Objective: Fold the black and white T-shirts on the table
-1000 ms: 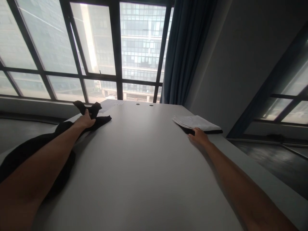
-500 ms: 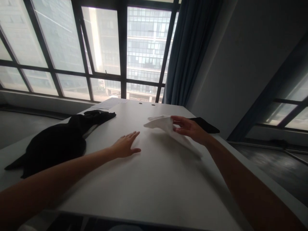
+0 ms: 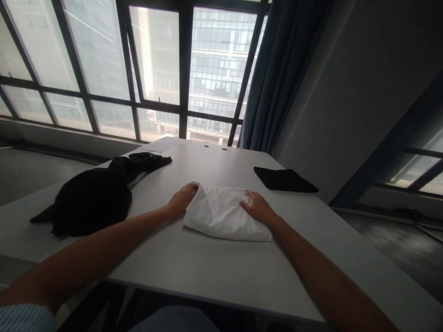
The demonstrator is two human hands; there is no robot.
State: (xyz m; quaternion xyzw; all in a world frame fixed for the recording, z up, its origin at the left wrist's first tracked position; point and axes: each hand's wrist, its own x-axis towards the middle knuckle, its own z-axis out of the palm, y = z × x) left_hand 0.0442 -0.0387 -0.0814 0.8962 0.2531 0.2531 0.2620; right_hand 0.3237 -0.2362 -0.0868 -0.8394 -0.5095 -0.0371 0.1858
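A folded white cloth [image 3: 224, 214] lies on the white table in front of me, its top creased and its left side slanting. My left hand [image 3: 183, 199] is at its far left corner, with the fingers curled round the edge there. On the cloth's right part rests my right hand [image 3: 259, 207], thumb and fingers apart along the far right edge. Whether the cloth is a garment cannot be made out.
A rumpled black garment [image 3: 92, 200] lies on the table's left side. A folded black cloth [image 3: 287, 180] is at the right edge. Papers [image 3: 161, 145] lie at the far end, near the windows. The white table [image 3: 207, 269] ends close to my body.
The white cloth, held up by my right hand before, now lies flat and nearer to me. My left hand has come to its left corner. The folded black cloth shows more fully.
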